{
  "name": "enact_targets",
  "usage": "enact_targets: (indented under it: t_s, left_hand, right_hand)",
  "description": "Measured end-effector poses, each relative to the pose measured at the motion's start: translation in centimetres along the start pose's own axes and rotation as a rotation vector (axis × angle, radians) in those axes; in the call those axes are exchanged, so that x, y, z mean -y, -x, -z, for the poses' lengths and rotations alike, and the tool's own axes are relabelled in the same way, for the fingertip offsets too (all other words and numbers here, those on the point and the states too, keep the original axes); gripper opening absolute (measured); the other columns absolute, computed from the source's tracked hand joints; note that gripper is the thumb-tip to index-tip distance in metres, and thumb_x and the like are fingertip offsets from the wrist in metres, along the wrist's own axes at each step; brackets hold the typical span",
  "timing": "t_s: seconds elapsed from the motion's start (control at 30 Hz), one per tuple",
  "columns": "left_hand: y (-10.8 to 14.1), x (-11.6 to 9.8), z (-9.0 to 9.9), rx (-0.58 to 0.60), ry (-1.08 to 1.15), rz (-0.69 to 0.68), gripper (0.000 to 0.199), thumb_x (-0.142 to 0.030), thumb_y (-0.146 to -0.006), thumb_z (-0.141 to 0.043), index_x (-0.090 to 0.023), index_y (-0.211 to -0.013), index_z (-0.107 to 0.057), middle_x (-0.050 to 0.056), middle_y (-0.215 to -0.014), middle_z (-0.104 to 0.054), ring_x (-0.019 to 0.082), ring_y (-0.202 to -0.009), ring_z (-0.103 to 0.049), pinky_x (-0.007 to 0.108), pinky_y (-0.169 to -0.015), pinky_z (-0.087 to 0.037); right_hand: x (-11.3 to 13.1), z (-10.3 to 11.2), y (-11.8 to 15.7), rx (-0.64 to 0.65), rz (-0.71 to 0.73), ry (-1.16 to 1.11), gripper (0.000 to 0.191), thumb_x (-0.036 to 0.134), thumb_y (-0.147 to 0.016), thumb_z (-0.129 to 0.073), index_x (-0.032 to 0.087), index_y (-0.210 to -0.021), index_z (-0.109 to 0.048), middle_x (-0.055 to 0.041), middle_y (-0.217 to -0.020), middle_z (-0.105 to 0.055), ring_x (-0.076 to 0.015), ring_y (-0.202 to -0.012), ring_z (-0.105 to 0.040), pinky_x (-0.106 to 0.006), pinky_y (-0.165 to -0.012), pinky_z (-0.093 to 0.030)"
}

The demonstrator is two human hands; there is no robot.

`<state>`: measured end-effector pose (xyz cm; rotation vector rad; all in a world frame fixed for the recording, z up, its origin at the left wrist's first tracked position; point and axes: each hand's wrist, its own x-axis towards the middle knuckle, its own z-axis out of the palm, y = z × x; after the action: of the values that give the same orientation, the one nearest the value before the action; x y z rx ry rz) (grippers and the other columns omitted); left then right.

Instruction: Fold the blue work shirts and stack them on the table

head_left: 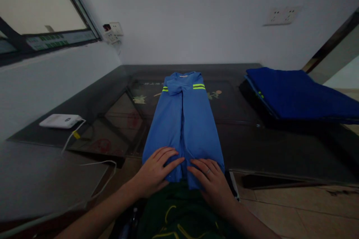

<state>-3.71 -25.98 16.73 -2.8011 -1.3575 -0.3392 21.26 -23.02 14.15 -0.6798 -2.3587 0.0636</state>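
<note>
A blue garment (168, 119) lies lengthwise in front of me, its sides folded inward so that two edges meet along the middle. Its collar end is at the far side, with a small label, and yellow-green and dark stripes mark the sleeves. My left hand (157, 170) rests on the near left part of the cloth, fingers stretched out. On the near right part lies my right hand (210, 175), its fingers also extended and a ring on one of them. The near end of the garment hangs past the table edge towards my body.
A dark, glossy table (235, 142) stands against the wall. Folded dark blue clothes (303, 93) are stacked at the right. A white device (60, 120) with a white cable (67, 142) lies at the left. Wall sockets (283, 15) are behind the table.
</note>
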Motion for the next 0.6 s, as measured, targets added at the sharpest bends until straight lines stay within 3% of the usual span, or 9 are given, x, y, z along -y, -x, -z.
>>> enact_targets:
  t_s: [0.17,0.23,0.43,0.6]
  left_hand:
    - [0.9,0.7,1.4,-0.167,0.097,-0.097,0.058,-0.020,-0.088,-0.044,-0.016,-0.145,-0.033,0.011,-0.131,-0.058,0.021,-0.124,-0.052,0.041,-0.106,-0.043]
    - [1.3,0.7,1.7,-0.168,0.097,-0.087,0.057,-0.017,-0.089,-0.043,-0.017,-0.145,-0.033,0.011,-0.134,-0.057,0.019,-0.126,-0.051,0.039,-0.107,-0.043]
    - [2.3,0.6,0.4,-0.011,0.050,-0.157,0.064,-0.018,-0.085,-0.049,-0.017,-0.147,-0.032,0.010,-0.143,-0.049,0.023,-0.136,-0.039,0.047,-0.113,-0.035]
    - [2.8,0.8,-0.3,-0.069,0.058,-0.224,0.055,-0.016,-0.086,-0.049,-0.017,-0.140,-0.041,0.010,-0.137,-0.056,0.023,-0.135,-0.041,0.048,-0.114,-0.031]
  right_hand:
    - [0.3,1.7,-1.2,-0.084,-0.160,-0.218,0.054,0.001,-0.077,-0.042,0.020,-0.126,-0.052,-0.0068,-0.116,-0.067,-0.0180,-0.105,-0.062,-0.033,-0.089,-0.052]
    - [0.6,2.2,-1.6,-0.111,-0.194,-0.243,0.054,0.003,-0.081,-0.042,0.021,-0.131,-0.048,-0.0068,-0.119,-0.066,-0.0168,-0.109,-0.061,-0.032,-0.092,-0.052]
    - [2.0,1.3,-2.0,-0.047,-0.064,-0.119,0.058,0.004,-0.076,-0.044,0.018,-0.132,-0.051,-0.0134,-0.129,-0.060,-0.0226,-0.113,-0.059,-0.039,-0.090,-0.054]
    - [2.4,-0.3,-0.9,0.069,0.023,-0.024,0.050,0.011,-0.079,-0.051,0.019,-0.128,-0.056,-0.0122,-0.119,-0.066,-0.0237,-0.106,-0.063,-0.039,-0.089,-0.055]
